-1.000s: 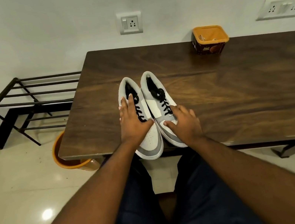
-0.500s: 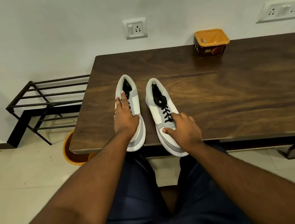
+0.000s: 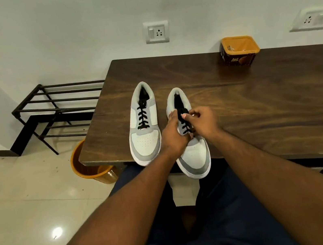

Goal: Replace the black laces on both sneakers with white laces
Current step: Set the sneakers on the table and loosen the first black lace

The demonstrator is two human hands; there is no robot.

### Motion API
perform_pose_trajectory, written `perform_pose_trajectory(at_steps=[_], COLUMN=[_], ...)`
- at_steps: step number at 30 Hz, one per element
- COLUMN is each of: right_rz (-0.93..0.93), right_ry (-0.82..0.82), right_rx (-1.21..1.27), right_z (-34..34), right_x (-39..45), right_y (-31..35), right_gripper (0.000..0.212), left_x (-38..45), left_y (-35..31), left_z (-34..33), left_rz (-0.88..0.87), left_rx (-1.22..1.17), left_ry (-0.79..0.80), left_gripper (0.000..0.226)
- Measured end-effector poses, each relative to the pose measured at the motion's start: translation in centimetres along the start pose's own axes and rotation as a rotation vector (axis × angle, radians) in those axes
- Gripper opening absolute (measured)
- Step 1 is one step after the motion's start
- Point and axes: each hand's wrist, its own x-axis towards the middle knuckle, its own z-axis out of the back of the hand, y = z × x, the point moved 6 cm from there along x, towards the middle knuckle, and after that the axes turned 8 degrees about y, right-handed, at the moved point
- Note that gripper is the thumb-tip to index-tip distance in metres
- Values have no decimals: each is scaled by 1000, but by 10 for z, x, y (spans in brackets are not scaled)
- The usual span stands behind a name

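Grey-and-white sneakers sat side by side near the front edge of the wooden table (image 3: 258, 95), toes toward the person. Both forearms reached forward and met over the right sneaker (image 3: 194, 155). The left hand (image 3: 172, 135) cupped its inner side, fingers curled at the tongue. The right hand (image 3: 203, 122) bent over the eyelets, thumb and fingers pinching the black lace (image 3: 183, 118) near the knot. The left sneaker (image 3: 144, 129) lay just beside them, untouched and laced in black. An orange-rimmed brown tub (image 3: 239, 50) at the table's far edge read "Amul"; its smaller print was too small to read.
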Motion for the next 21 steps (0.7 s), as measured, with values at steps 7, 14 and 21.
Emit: perform_pose_trajectory(at_steps=[7, 14, 21], right_rz=[9, -175, -245], right_ry=[-66, 104, 246], right_rx=[253, 819, 920], right_z=[-22, -34, -26], right_x=[-41, -57, -54], right_y=[0, 3, 0], right_gripper=[15, 11, 14], left_x=[-25, -28, -35], left_y=[7, -8, -12], left_z=[14, 11, -2], left_rz=[195, 347, 391], left_rx=[-313, -435, -1001], left_ry=[-369, -418, -204], left_gripper=[23, 10, 20])
